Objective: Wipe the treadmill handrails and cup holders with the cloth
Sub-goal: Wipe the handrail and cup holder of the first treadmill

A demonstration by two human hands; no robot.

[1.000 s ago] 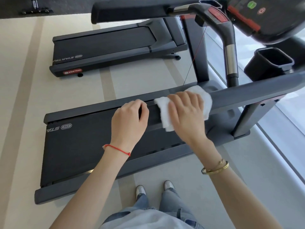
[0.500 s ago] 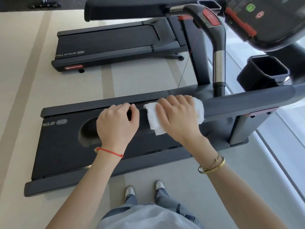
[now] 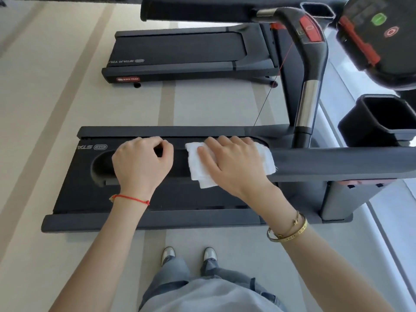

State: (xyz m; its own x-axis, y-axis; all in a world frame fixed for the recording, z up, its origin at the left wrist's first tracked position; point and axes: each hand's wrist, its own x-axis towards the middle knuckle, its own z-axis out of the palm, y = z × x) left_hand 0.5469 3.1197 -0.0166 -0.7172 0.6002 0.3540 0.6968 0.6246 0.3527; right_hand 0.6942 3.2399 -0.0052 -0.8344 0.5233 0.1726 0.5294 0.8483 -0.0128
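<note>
Gym floor, pale striped flooring. Right hand (image 3: 231,163) presses the white cloth (image 3: 266,159) flat on the near handrail (image 3: 337,161), now shifted leftward toward its end; left hand (image 3: 140,163) grips the rail. Cup holder (image 3: 382,118) apparently unwiped.

Both my arms reach forward and down, bare from the elbows on. My left hand (image 3: 141,163) is curled into a loose fist, knuckles up, fingers wrapped over the top and the thumb tucked toward them; what lies inside the curl I cannot make out. My right hand (image 3: 231,164) lies palm down, fingers together and bent over the far edge, thumb spread to the left, the wrist angled inward.
</note>
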